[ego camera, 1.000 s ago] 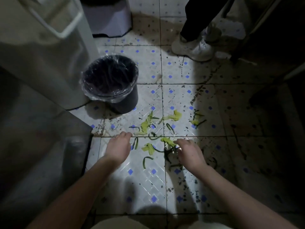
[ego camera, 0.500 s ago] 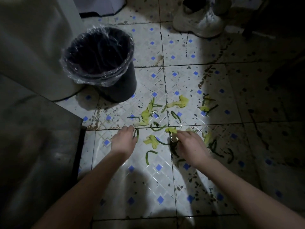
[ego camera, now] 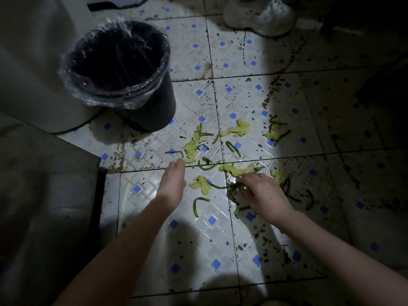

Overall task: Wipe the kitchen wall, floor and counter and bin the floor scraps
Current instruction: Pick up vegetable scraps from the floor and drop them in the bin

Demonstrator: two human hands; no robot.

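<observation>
Both hands are down low over the tiled floor [ego camera: 154, 250], right in among the scraps. The left hand [ego camera: 173, 181] stretches forward with its fingers fairly straight and relaxed, holding nothing. Its tips sit just at the near edge of a pale leaf piece [ego camera: 190, 151].

Over to the right hand [ego camera: 262, 193]: its fingers are curled down over a tangle of green strips [ego camera: 233, 192] and bunch them against the tile. How much is actually gathered in the palm is hidden under the hand. Just ahead of those fingertips lies a flat yellow-green leaf [ego camera: 238, 170], close enough to touch.

Between the two hands there's a crumpled leaf bit [ego camera: 201, 184]. Nearer the wrists, a single curved bean strip [ego camera: 195, 206] lies alone on the shiny tile. Farther out beyond the right hand are another torn leaf [ego camera: 236, 130] and a small cluster [ego camera: 273, 131] near the shadow edge. To the outer side of the right hand, more dark strips [ego camera: 309, 198] lie in the gloom, hard to make out.

The bin [ego camera: 154, 111] stands upright ahead of the left hand and off to its outer side, apart from it, black, with a clear liner [ego camera: 134, 99] folded over the rim. What's inside is too dark to see.

A dark cabinet corner [ego camera: 66, 184] runs along the outer side of the left forearm. Far ahead of the right hand, a pale sneaker [ego camera: 260, 16] stands on the tiles.
</observation>
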